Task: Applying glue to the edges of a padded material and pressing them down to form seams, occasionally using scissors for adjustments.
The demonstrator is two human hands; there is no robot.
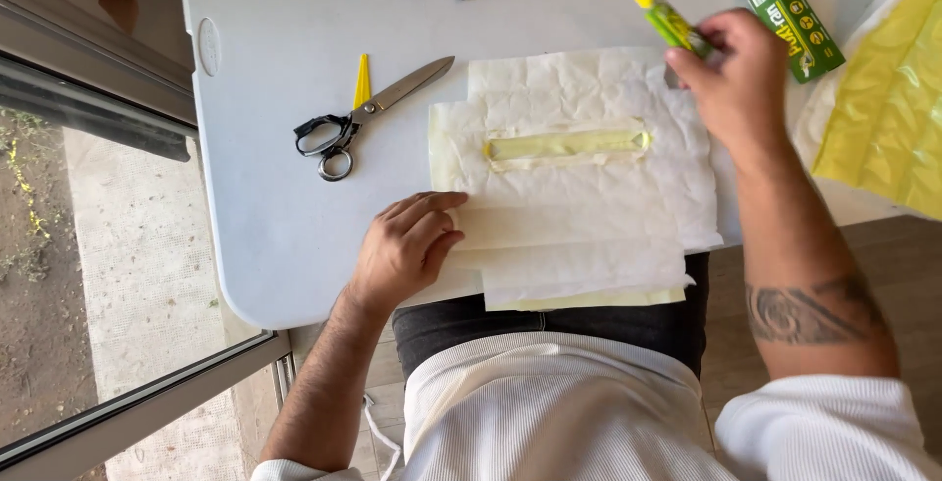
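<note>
White ribbed shirt [549, 412] fills the near edge, above it the pale table [285, 216] bearing a stack of crinkled cream paper sheets [579, 196] with a yellow strip [567, 144] across the top sheet. Left hand [404, 247] lies flat, fingers loosely together, pressing the stack's near-left edge; right hand [731, 79] pinches a yellow-green glue tube [669, 20] at the far-right corner, cap pointing away beyond the fingertips. Scissors [368, 118] lie left of the sheets, untouched; green box [797, 25] beside the right hand.

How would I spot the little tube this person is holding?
Start at the white table, then the crumpled paper sheets on it. Above their far right corner, the right hand holds a small green tube; its yellow cap distinguishes it from the green box beside it.
</note>
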